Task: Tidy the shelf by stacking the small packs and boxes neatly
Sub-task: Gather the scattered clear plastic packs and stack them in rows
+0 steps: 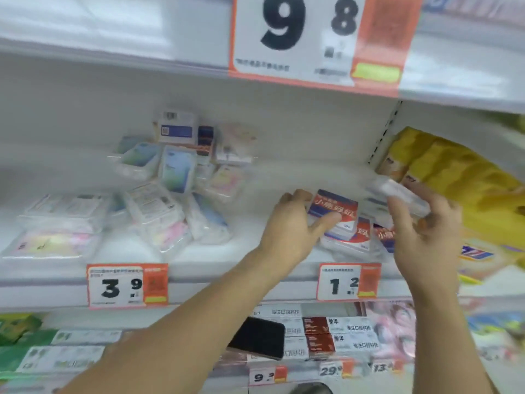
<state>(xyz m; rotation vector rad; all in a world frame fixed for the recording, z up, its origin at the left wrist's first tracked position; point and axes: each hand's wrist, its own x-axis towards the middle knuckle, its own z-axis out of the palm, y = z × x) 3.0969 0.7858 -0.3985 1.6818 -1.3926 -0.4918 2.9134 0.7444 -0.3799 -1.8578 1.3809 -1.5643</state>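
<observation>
On the white shelf [272, 177], my left hand [292, 226] grips a small red, white and blue box [333, 207] that lies on top of a low stack of like boxes [355, 240]. My right hand [423, 231] holds a small clear-wrapped white pack [397, 194] tilted just above and to the right of that stack. A loose heap of small pastel packs and boxes [176, 177] lies to the left, some upright, some leaning. Flat pastel packs [56, 226] are stacked at the far left.
Large yellow bags [454, 177] crowd the shelf's right end. Price tags 3.9 [127, 285] and 1.2 [348, 281] hang on the shelf edge. A black phone [258, 338] lies on boxes on the lower shelf. A big 9.8 sign [312, 38] hangs above.
</observation>
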